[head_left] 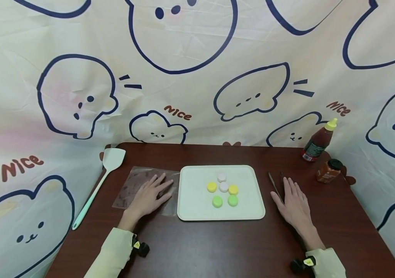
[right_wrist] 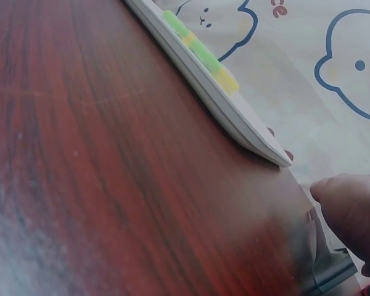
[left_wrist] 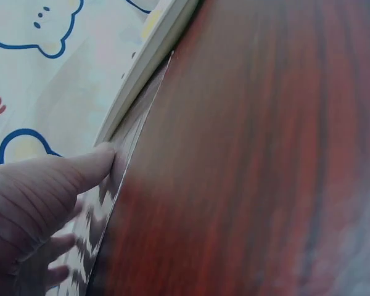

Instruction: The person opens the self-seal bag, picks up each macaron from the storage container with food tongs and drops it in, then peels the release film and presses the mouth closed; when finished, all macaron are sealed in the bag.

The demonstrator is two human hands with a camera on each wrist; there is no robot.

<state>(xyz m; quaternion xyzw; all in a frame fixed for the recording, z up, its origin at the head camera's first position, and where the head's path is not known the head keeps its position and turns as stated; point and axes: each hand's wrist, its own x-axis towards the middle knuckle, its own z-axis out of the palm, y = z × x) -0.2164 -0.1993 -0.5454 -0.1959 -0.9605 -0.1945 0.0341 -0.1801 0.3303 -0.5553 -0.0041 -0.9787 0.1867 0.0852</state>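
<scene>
Transparent plastic bag [head_left: 131,189] lies flat on the table [head_left: 197,251] beneath the left hand [head_left: 150,195], whose spread fingers pinch nothing. No handling step seems under way; moving the bag next would call for curling those fingers round its edge. Just right of it, the white tray [head_left: 197,193] bears six small discs [head_left: 223,187]. Beyond, the right hand [head_left: 293,204] lies with fingers nearly together, thumb apart, by a slender dark tool [head_left: 275,185]; whether they touch, I cannot tell.
</scene>
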